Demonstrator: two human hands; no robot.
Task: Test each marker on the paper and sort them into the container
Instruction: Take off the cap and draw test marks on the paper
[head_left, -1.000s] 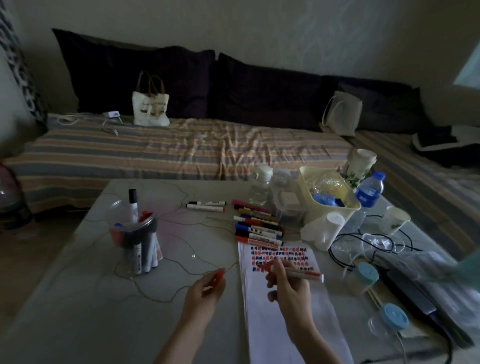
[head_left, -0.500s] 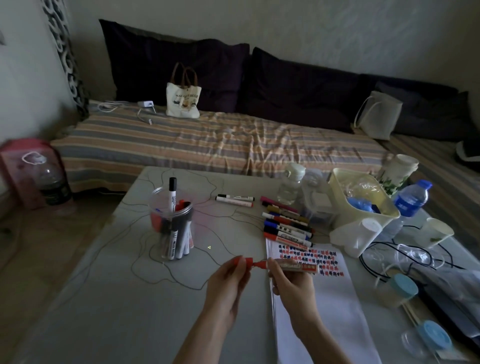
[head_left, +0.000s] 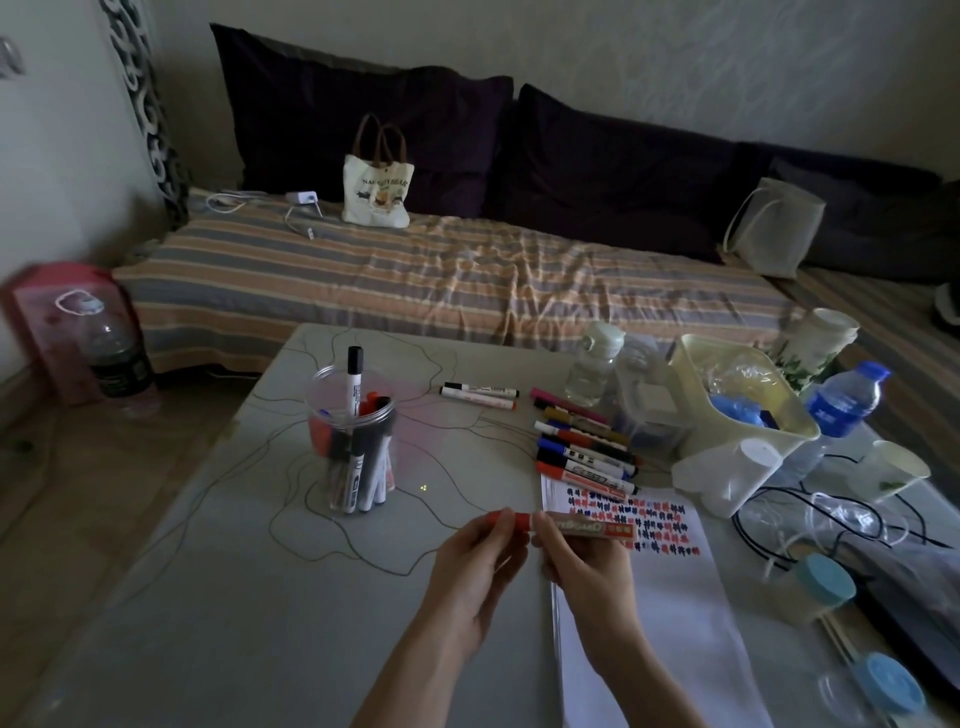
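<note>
Both hands hold one red marker (head_left: 587, 529) level above the table's near middle. My right hand (head_left: 584, 564) grips its labelled barrel. My left hand (head_left: 475, 564) pinches the red cap (head_left: 511, 519), which sits on the marker's left end. The white paper (head_left: 660, 613) lies under and right of my hands, with rows of red and blue test marks (head_left: 636, 519) at its far end. A clear round container (head_left: 353, 447) to the left holds several markers upright. Several loose markers (head_left: 582, 449) lie in a row beyond the paper, and two more markers (head_left: 480, 395) lie further back.
On the right stand a pale yellow bin (head_left: 743, 410), a blue-capped water bottle (head_left: 844, 402), a small clear bottle (head_left: 592, 369), cups, blue-lidded jars (head_left: 815, 584) and black cables (head_left: 831, 514). A striped bed (head_left: 415, 270) lies beyond the table. A bottle (head_left: 117, 358) stands on the floor at left.
My left hand brought the red cap to the marker's tip, and the cap now sits on the marker. The marker lifted off the paper and moved left. My head turned left.
</note>
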